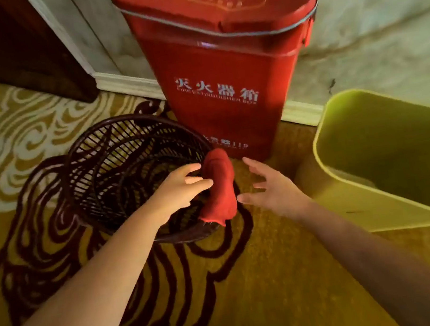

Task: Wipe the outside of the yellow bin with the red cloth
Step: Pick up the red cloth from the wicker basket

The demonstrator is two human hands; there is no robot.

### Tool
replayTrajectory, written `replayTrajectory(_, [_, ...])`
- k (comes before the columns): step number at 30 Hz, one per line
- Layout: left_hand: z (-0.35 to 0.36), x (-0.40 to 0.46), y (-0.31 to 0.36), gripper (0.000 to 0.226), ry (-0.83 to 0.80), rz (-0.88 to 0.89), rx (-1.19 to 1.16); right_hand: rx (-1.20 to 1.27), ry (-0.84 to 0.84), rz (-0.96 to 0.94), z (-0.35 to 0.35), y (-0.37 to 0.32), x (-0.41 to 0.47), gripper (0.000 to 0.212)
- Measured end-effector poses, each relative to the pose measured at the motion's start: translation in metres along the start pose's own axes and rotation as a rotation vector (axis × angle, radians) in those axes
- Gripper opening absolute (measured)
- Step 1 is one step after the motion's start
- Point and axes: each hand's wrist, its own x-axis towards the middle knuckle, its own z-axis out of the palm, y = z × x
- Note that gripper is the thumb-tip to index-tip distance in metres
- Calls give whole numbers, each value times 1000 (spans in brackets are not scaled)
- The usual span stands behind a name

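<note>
The red cloth (220, 187) hangs bunched over the right rim of a dark woven basket (113, 161). My left hand (181, 186) reaches across the basket and pinches the cloth's left side with its fingertips. My right hand (265, 188) hovers just right of the cloth, fingers spread, holding nothing. The yellow bin (352, 195) stands at the right edge of the view, open top toward me, its near wall pale yellow. It sits a hand's width to the right of my right hand.
A tall red fire extinguisher box (224, 83) stands against the wall behind the basket and cloth. A dark wooden door (9, 45) is at the upper left. The floor is yellow carpet (254, 282) with dark swirl patterns.
</note>
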Motion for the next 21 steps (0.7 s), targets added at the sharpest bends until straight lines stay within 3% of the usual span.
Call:
replayTrajectory(8, [30,70,-55,87,-54,195,-71,319,-97,-240,45,55,54,86])
replayTrajectory(16, [24,50,-51,72,30,297,38,569,-151,-210,51,50,42,76])
replayTrajectory(21, [16,38,-54,63,77,352,-43,532,-121,-262,51,54,37,69])
